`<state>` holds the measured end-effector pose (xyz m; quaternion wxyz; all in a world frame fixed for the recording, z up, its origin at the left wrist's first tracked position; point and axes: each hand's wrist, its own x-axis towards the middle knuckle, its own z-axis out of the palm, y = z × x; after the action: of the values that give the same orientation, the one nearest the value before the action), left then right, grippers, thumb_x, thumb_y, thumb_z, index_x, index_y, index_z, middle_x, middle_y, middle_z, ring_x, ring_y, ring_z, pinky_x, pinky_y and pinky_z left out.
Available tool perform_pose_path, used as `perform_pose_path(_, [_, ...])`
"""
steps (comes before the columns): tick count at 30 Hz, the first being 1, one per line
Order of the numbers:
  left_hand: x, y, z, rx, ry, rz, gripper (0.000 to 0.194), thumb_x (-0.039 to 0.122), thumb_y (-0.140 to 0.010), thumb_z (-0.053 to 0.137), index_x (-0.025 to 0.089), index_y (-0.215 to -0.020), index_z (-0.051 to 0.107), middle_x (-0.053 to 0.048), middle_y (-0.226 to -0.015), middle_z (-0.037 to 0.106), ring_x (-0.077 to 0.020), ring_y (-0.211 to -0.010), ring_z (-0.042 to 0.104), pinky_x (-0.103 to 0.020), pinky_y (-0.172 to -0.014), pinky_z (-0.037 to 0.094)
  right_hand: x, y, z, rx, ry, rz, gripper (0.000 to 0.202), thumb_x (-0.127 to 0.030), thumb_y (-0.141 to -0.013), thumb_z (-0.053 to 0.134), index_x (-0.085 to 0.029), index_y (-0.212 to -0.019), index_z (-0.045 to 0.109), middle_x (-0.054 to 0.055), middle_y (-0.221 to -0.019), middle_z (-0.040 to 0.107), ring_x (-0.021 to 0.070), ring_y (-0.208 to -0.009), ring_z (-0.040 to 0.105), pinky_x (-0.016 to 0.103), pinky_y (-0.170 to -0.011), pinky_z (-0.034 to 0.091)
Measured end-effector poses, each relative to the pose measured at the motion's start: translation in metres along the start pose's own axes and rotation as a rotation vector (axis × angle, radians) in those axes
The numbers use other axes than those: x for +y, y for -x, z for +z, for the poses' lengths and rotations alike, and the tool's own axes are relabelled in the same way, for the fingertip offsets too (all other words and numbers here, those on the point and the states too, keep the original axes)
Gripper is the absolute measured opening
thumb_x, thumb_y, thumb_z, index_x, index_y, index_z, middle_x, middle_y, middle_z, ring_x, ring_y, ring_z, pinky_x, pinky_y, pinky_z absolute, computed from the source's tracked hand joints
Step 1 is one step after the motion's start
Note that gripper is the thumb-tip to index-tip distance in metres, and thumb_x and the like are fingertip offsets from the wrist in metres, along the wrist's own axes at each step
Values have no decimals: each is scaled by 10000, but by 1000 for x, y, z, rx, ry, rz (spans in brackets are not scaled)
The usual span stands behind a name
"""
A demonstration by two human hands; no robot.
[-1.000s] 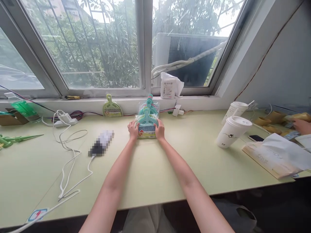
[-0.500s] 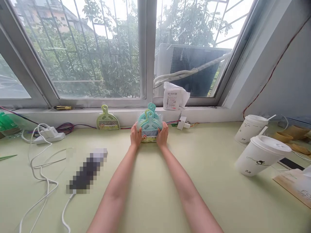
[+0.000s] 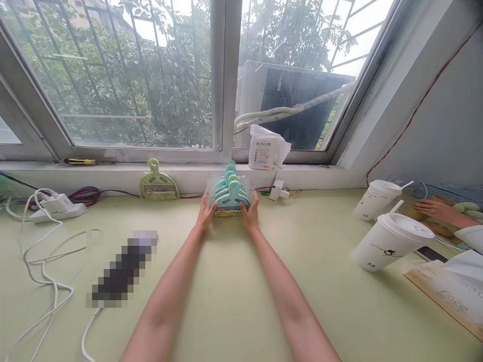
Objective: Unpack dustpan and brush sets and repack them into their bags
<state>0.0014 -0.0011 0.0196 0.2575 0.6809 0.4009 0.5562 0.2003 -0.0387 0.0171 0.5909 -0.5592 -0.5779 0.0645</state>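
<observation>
Between my two hands stands a stack of small dustpan-and-brush sets (image 3: pixel 231 195), teal and green, in clear plastic wrap with a printed label along the bottom. My left hand (image 3: pixel 207 210) grips the stack's left side, thumb at the front. On the opposite side my right hand (image 3: pixel 249 208) presses in the same way, its fingers wrapped behind the edge. The sets stand upright on the table near the window ledge, handles up and one behind another. To the left, a single green dustpan-and-brush set (image 3: pixel 159 183) leans upright against the ledge wall.
White cables and a power strip (image 3: pixel 57 213) lie on the left, with a pixelated object (image 3: pixel 121 271) nearer me. At right stand two white cups (image 3: pixel 394 241) with straws and a tissue pack (image 3: pixel 449 291). Another person's hand (image 3: pixel 437 210) reaches in there. A wrapped white package (image 3: pixel 267 148) sits on the sill.
My view has shifted slightly to the right. The handles in the stack now show more spread apart, one behind another. Another person's hand has come in at the right edge.
</observation>
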Motion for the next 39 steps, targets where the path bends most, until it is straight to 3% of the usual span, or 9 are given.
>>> perform_pose_path(4, [14, -1, -1, 127, 163, -6, 707, 688, -907, 289, 284, -1487, 316, -75, -1579, 288, -247, -1441, 290, -429, -1162, 268, -6, 8, -11, -75, 3, 59, 687, -541, -927, 387, -202, -1481, 163, 146, -1511, 354, 211, -1344, 430, 346, -1036, 406])
perform_pose_path(8, [24, -5, -2, -32, 264, -88, 750, 717, -903, 173, 256, -1461, 367, -97, -1481, 451, -256, -1361, 422, -409, -1091, 369, -9, 7, -11, -49, 71, 109, 624, -546, -924, 373, -190, -1426, 274, 144, -1443, 443, 221, -1304, 462, 339, -1011, 412])
perform_pose_path(12, [21, 4, 1, 142, 69, -4, 813, 739, -857, 352, 263, -1501, 214, -128, -1561, 284, -265, -1383, 369, -406, -1078, 368, -12, 2, -8, -8, 124, 142, 614, -562, -926, 347, -202, -1418, 283, 142, -1430, 451, 231, -1281, 481, 330, -958, 433])
perform_pose_path(15, [21, 12, 5, 255, -175, 61, 641, 645, -879, 447, 223, -1359, 399, -154, -1422, 414, -248, -1258, 465, -378, -1008, 416, -13, -1, -4, 4, 122, 187, 629, -582, -925, 330, -204, -1425, 266, 143, -1407, 466, 243, -1214, 530, 333, -892, 459])
perform_pose_path(17, [24, 14, 8, 246, -286, 32, 439, 564, -921, 423, 214, -1163, 530, -132, -1219, 532, -228, -1106, 539, -353, -920, 455, -12, -3, -2, 6, 118, 188, 633, -587, -929, 321, -190, -1420, 272, 152, -1392, 472, 246, -1207, 530, 340, -891, 461])
perform_pose_path(21, [27, 15, 6, 161, -323, -17, 336, 487, -948, 384, 222, -987, 587, -76, -978, 562, -192, -878, 576, -319, -782, 480, -5, -2, 1, 26, 180, 76, 625, -593, -942, 288, -178, -1409, 313, 169, -1414, 438, 255, -1316, 428, 387, -1012, 403])
perform_pose_path(26, [32, 22, -2, 87, -312, -82, 316, 490, -898, 468, 220, -981, 610, -72, -1006, 586, -196, -928, 594, -300, -769, 504, -2, 3, 1, 42, 252, 7, 757, -619, -934, 293, -138, -1503, 161, 201, -1521, 280, 259, -1424, 276, 427, -1100, 330])
perform_pose_path(32, [51, 32, -1, 214, -252, -160, 252, 430, -921, 418, 219, -977, 544, -70, -990, 645, -188, -936, 624, -315, -828, 502, -12, 11, -8, 29, 278, -3, 749, -555, -959, 281, -147, -1539, 41, 174, -1592, 153, 237, -1482, 159, 444, -1128, 294])
perform_pose_path(39, [73, 47, -13, 249, 67, -400, 343, 363, -916, 449, 217, -1226, 471, -69, -978, 690, -183, -857, 666, -302, -740, 526, -23, 27, -30, 82, 51, 70, 554, -369, -1004, 79, -191, -1476, 309, 112, -1426, 494, 149, -1307, 475, 328, -1048, 401])
